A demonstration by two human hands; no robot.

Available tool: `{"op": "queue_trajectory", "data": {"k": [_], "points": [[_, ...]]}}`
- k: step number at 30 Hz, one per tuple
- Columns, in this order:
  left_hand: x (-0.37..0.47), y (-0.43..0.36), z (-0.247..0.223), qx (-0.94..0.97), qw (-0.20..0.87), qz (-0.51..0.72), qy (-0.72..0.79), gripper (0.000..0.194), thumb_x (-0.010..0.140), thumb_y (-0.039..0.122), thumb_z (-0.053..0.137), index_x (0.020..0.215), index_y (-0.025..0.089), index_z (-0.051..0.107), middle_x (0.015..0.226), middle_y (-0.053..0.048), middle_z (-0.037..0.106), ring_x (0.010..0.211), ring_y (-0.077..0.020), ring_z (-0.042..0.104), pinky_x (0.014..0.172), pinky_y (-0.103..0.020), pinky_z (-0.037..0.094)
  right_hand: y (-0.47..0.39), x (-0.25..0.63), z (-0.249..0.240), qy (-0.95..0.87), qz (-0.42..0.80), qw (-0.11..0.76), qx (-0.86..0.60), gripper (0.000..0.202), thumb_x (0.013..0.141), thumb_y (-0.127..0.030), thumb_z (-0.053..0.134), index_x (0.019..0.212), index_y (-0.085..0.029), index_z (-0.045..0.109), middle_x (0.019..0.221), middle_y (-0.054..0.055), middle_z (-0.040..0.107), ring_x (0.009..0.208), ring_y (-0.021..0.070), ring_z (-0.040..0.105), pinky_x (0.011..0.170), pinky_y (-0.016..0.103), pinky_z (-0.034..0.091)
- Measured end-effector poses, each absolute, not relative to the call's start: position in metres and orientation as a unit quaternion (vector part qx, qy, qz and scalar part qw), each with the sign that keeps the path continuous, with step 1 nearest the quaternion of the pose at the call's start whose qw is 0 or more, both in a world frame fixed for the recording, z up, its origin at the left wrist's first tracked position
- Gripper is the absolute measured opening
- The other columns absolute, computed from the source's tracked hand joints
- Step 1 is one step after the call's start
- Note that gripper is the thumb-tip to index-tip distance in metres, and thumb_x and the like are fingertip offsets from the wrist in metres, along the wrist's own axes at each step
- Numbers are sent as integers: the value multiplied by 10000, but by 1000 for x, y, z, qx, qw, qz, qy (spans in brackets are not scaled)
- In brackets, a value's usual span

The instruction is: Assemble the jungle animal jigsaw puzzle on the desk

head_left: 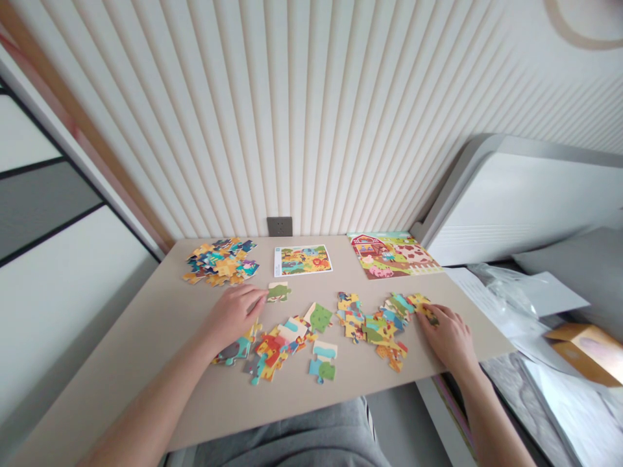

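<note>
My left hand (pixel 235 312) is at the left of the table, its thumb and fingers drawn together at the left edge of a green and cream puzzle piece (pixel 278 292). Below it lies a loose heap of colourful puzzle pieces (pixel 272 350). Over at the right, my right hand (pixel 448 334) has its fingers closed on a yellow puzzle piece (pixel 428 314), partly covered by the fingers. Just left of that hand spreads another cluster of pieces (pixel 377 327), some overlapping. Two pieces with blue and green patches (pixel 323 370) sit near the front edge, between the groups.
A pile of orange and dark blue puzzle pieces (pixel 221 261) lies at the back left. Near the wall are a small picture card (pixel 302 259) and a farm picture (pixel 393 255). A dark wall socket (pixel 280 226) is behind. Papers and an orange box (pixel 586 350) lie right of the table.
</note>
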State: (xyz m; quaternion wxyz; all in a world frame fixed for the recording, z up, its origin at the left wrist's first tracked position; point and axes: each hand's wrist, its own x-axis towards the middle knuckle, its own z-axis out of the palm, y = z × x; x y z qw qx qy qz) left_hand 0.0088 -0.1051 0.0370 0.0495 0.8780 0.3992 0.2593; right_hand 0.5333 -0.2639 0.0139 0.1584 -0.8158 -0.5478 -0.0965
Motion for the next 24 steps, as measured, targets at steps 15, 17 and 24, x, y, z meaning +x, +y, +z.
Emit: {"op": "queue_trajectory", "data": {"k": [15, 17, 24], "points": [[7, -104, 37, 877, 49, 253, 405, 296, 1038, 320, 457, 1070, 232, 738, 1067, -66, 762, 999, -235, 695, 948, -377, 525, -249, 527, 4, -626, -98, 175, -754, 426, 990, -569, 488, 1228, -318, 735, 1370, 92, 653, 1327, 325, 546, 1118, 564, 368], [8, -104, 37, 878, 48, 255, 403, 300, 1039, 320, 453, 1061, 236, 739, 1059, -62, 763, 995, -232, 697, 939, -372, 527, -252, 530, 3, -625, -102, 170, -755, 425, 990, -559, 489, 1244, -315, 728, 1375, 95, 652, 1333, 324, 541, 1122, 560, 363], [8, -104, 37, 879, 49, 253, 401, 296, 1035, 313, 456, 1067, 233, 739, 1054, -66, 764, 984, -229, 695, 933, -373, 524, -258, 523, 4, -618, -99, 168, -762, 488, 968, -622, 517, 1310, -321, 694, 1391, 86, 646, 1336, 325, 537, 1128, 538, 366]]}}
